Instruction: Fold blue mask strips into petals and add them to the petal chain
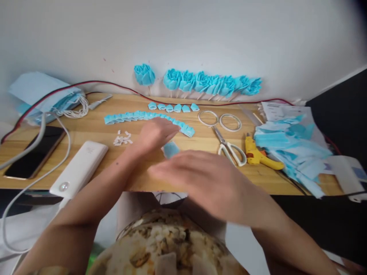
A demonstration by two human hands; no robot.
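My left hand point(155, 134) rests on the wooden table point(200, 143), its fingers closed on a small folded blue piece point(171, 149) just below a long row of folded blue pieces point(137, 115). Nearer to me, my right hand point(197, 175) hovers over the table's front edge, blurred by motion, palm down with fingers stretched to the left and nothing in it. A short row of blue folded petals point(173, 107) lies behind the long row. Blue fabric roses on sticks point(200, 82) lean against the wall.
White-handled scissors point(231, 147), a yellow glue gun point(259, 154) and two tape rings point(219, 120) lie to the right, beside a heap of blue mask pieces point(292, 147). A white power bank point(78, 168), a phone point(36, 151), cables and stacked masks point(46, 95) occupy the left.
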